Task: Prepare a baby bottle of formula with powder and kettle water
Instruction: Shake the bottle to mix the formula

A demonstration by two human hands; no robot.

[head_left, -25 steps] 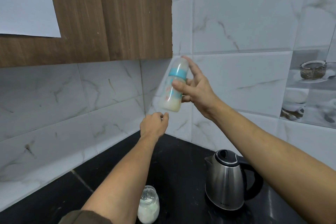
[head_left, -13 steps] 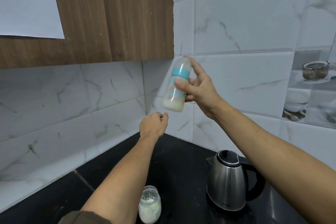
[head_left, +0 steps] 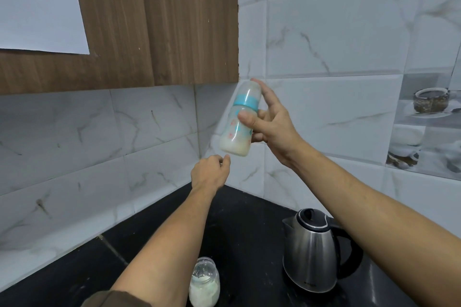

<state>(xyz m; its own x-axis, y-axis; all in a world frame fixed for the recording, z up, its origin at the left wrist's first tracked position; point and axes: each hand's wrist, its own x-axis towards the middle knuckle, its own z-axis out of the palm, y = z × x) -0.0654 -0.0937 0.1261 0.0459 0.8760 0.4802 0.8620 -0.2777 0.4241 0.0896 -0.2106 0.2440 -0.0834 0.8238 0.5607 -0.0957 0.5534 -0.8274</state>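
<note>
Right hand point(head_left: 272, 123) grips the baby bottle point(head_left: 239, 122) up in the air near the wall corner, thumb across its side, index finger laid over the cap. The bottle is slightly tilted with pale milky liquid in its lower part (teal collar, blurred outline). Left hand point(head_left: 209, 172) hangs just below it, fingers loosely curled, holding nothing. On the black counter point(head_left: 239, 227) a steel kettle point(head_left: 310, 254) stands toward the right edge, and a glass jar point(head_left: 204, 281) of white powder stands at the near edge beside the left forearm.
</note>
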